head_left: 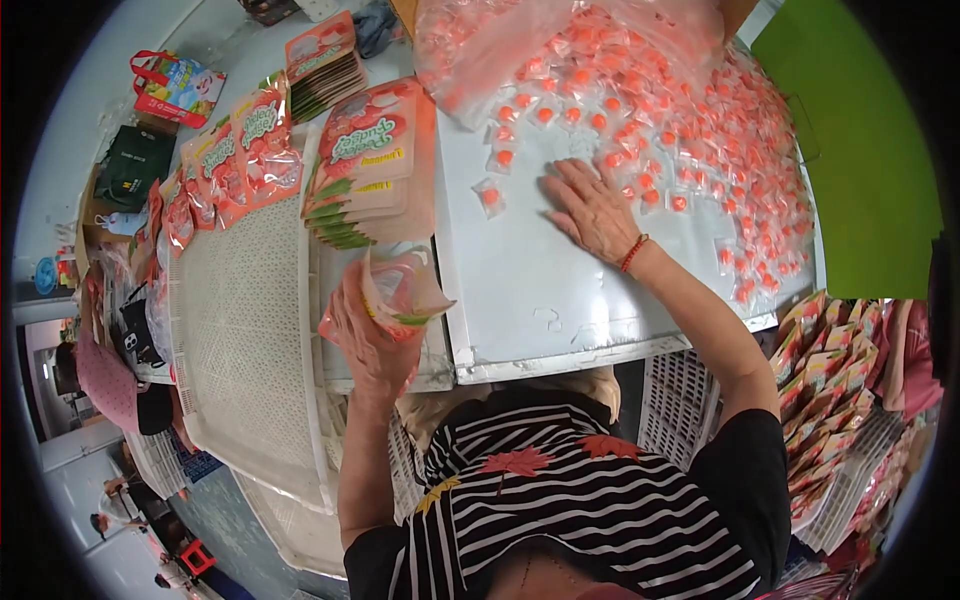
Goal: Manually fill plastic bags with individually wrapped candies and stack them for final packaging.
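My left hand (368, 345) is wrapped around a red and white pouch (405, 290), held upright near the table's front edge with its top gaping. The inside of the pouch is only partly visible. Fingers stretched out, my right hand (597, 215) lies on the pale table (520, 265), palm down, with a red bead bracelet at the wrist. Just beyond its fingertips, small clear packets with orange-red pieces (573, 117) are spread out. Beyond my left hand lies a fanned stack of flat printed pouches (375, 150).
A large clear plastic bag (480, 45) lies over the heap of packets. Filled-looking pouches (265, 130) rest on a white perforated tray (245, 320) at left. A green panel (850, 150) borders the right side. Crated pouches (825, 370) stand lower right. Another person (108, 385) is at far left.
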Demonstrator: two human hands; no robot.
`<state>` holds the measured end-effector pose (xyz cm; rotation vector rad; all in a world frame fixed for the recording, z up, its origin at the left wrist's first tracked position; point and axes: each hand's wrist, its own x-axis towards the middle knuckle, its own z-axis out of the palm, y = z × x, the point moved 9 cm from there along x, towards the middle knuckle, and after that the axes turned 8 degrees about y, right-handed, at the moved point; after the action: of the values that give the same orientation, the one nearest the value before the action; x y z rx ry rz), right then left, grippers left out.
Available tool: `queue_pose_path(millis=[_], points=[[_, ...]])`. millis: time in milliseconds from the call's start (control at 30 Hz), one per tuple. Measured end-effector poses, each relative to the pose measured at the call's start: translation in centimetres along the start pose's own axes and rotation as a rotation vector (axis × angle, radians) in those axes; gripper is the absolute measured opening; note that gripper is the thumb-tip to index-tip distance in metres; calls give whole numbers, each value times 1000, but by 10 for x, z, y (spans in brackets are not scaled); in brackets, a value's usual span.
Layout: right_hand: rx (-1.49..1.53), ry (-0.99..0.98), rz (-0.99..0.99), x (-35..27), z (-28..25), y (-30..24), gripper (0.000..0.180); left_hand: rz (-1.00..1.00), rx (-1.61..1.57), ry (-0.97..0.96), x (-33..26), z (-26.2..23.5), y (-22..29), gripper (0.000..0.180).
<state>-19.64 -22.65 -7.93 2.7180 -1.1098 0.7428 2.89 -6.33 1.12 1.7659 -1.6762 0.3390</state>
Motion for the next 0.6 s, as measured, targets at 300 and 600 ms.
queue_pose_path(millis=[300,600], points=[[1681,378,968,-48,14,96,44,-40,15,12,-10,-22,-18,96],[752,100,519,-17,-6,30,31,-84,24,21,-14,-21,-17,95]])
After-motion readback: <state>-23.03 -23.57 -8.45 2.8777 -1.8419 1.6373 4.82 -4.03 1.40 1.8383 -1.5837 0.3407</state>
